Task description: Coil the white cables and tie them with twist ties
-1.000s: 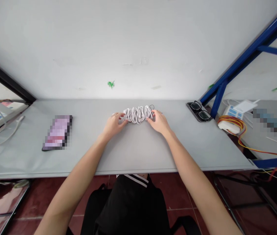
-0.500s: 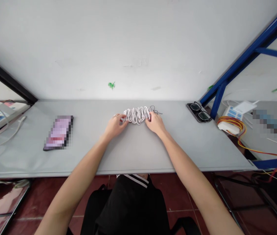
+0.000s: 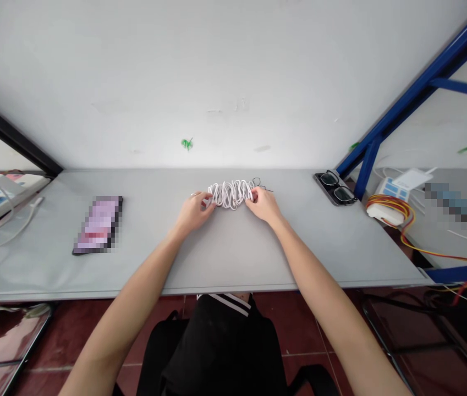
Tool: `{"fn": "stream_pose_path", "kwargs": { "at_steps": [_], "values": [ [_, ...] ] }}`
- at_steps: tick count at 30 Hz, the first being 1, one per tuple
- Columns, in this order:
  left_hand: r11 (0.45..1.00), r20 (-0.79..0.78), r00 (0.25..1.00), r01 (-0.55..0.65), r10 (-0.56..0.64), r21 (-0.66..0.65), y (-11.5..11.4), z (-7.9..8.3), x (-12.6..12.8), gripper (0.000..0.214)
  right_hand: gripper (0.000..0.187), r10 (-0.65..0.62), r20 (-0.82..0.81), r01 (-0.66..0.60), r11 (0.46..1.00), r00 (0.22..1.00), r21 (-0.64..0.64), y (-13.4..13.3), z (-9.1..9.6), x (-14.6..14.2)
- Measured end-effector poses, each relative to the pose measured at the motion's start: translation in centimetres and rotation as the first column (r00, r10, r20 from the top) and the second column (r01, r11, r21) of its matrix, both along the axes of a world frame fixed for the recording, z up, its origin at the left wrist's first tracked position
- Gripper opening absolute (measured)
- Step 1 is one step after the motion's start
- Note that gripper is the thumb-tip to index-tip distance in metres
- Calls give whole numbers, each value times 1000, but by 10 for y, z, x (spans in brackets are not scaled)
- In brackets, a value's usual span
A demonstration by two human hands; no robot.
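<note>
Several loops of coiled white cable (image 3: pixel 230 194) lie in a row on the grey table, bunched side by side. At the left end my left hand (image 3: pixel 195 211) has its thumb and fingers curled around the outer coil. My right hand (image 3: pixel 263 204) closes on the right end of the row in the same way, with thumb and fingers bent. My fingertips are partly hidden by the coils. Just beyond my right hand lies a thin black wire tie (image 3: pixel 263 187), loosely bent on the table.
A phone (image 3: pixel 98 224) lies at the left of the table (image 3: pixel 225 258). Glasses (image 3: pixel 336 187) rest on a dark case at the right, beside a blue metal frame (image 3: pixel 367 168). Beyond it sit a red-yellow wire bundle (image 3: pixel 390 204) and a power strip. A wall stands behind.
Little differs. Both hands stay at the ends of the coiled cable, and the right hand's fingers shift slightly. The view tilts by a tiny amount.
</note>
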State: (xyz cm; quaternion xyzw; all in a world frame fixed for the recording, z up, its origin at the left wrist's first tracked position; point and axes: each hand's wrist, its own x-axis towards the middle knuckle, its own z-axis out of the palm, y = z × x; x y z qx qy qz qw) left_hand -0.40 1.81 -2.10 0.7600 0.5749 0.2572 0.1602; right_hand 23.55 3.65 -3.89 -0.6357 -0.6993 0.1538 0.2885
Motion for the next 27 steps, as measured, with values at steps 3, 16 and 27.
{"fn": "stream_pose_path", "kwargs": {
  "at_steps": [3,16,27],
  "values": [
    [1000,-6,1000,-6,6,-5,-1,2,1,33,21,9,-88,-10,1000,996,-11,1,-1,6],
    [998,15,998,-58,59,-35,-3,7,2,35,18,-20,-432,-7,998,902,-61,-2,2,4],
    [991,49,991,-122,124,-55,-4,9,2,31,23,-16,-701,59,998,713,37,-1,6,2]
  ]
}}
